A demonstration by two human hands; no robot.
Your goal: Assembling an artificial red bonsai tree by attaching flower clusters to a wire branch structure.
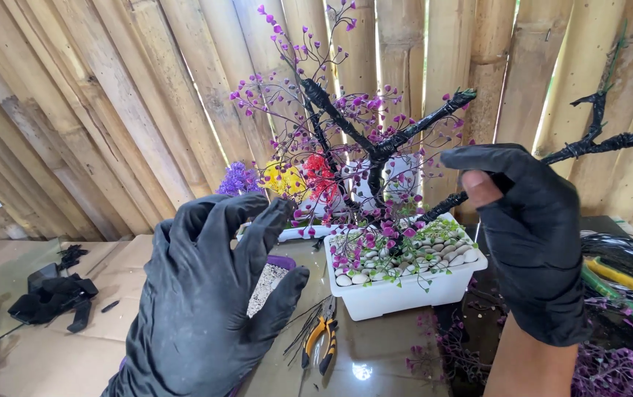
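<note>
- Right hand (533,242), black-gloved with one fingertip torn bare, clenched around a black-wrapped wire branch (596,143), just right of the white planter (405,290).
- Branch's long axis slanting from the fist up and rightward, lower end reaching toward the beaded wire tree (346,140) rooted in the planter.
- Left hand (206,294), gloved too, released and spread wide, grasping nothing, left of the planter.
- Orange-handled pliers (320,334) flat on the glass below the planter's left corner, nearer the left hand.
</note>
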